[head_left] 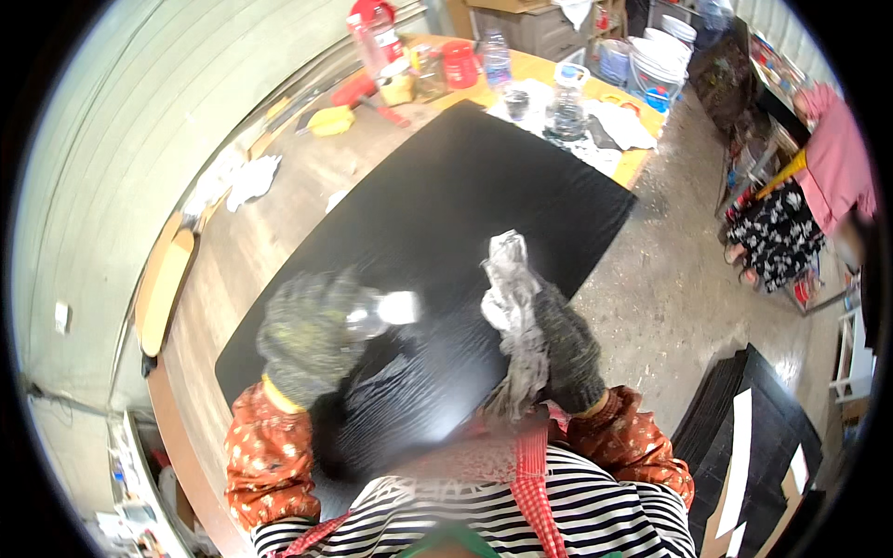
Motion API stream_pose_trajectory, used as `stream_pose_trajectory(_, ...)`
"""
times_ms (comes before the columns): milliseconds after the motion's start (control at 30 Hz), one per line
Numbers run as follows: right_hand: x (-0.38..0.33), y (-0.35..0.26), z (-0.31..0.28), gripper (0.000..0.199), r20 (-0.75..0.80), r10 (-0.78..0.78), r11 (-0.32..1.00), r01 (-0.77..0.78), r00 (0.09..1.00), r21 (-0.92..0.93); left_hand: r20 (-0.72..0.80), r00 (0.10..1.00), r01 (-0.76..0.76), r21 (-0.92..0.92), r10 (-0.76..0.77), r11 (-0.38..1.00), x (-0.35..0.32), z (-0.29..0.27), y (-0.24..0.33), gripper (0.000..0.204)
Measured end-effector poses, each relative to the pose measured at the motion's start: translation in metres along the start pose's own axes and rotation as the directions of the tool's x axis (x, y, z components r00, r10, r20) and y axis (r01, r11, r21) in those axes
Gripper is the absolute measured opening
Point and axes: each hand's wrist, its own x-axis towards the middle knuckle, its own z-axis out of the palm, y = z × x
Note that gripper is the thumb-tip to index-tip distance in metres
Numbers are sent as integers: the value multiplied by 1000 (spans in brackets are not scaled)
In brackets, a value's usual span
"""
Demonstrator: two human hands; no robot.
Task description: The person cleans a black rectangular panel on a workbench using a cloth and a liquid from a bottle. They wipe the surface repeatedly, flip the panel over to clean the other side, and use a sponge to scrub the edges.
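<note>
A large black panel (465,177) with a slightly rippled sheen lies across the table in front of me. My left hand (312,330), in a dark grey knit glove, is closed around a small clear bottle (365,318) tipped sideways over the panel. The bottle's white end points right, and motion blurs it a little. Below it the panel's surface shines as if wet. My right hand (572,353), gloved the same way, grips a crumpled white-grey rag (512,312) above the panel's near right side. The rag hangs down toward my apron (530,465).
Bottles, a red jar (459,65), a water bottle (497,60) and a large clear bottle (566,102) stand along the table's far edge. A yellow-handled brush (330,121) lies at the far left. Stacked black panels (744,446) lean at lower right; a person in pink (837,153) is beyond.
</note>
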Motion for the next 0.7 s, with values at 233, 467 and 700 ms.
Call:
stream_pose_trajectory(233, -24, -69, -69, 39, -98, -86, 917, 40, 991, -397, 4, 921, -386, 156, 390, 909, 158, 21, 145, 56)
stream_pose_trajectory(467, 5, -145, -145, 47, 293, -679, -24, 378, 673, -925, -181, 860, -477, 40, 476, 878, 256, 42, 215, 67)
stream_pose_trajectory(700, 72, -188, -153, 41, 164, -369, -349, 27, 915, -937, -239, 851, 70, -831, -468, 552, 301, 133, 215, 69)
